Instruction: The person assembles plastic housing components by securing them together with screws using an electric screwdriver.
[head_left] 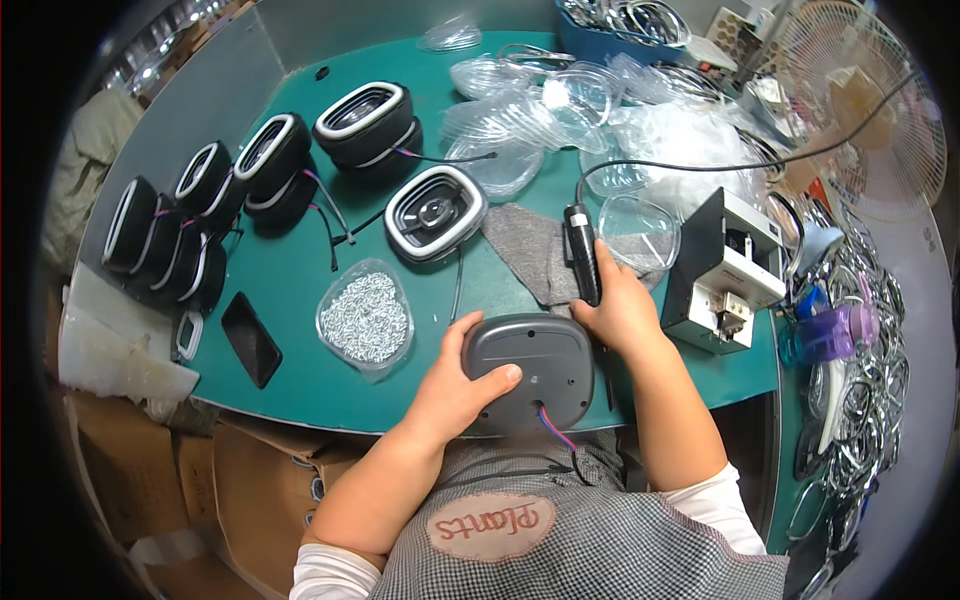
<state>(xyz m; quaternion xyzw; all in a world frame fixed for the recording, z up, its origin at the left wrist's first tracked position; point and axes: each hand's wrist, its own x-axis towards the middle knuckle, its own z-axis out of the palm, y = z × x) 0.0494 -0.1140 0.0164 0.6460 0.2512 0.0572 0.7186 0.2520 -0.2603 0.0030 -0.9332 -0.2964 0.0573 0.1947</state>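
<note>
A dark grey, rounded speaker housing lies back up at the table's front edge. My left hand grips its left side, thumb across the back and fingers over the far edge. Red and blue wires come out of a hole in its near part. Just right of the housing, my right hand is closed round a black corded electric screwdriver, whose cord end points away from me. Under the screwdriver is a grey cloth. A clear tub of small silvery screws stands left of my left hand.
Several black speaker units with light rims are stacked at the left and back, and one speaker lies face up mid-table. A black phone is front left. Clear plastic covers, a boxy device and a fan occupy the right and back.
</note>
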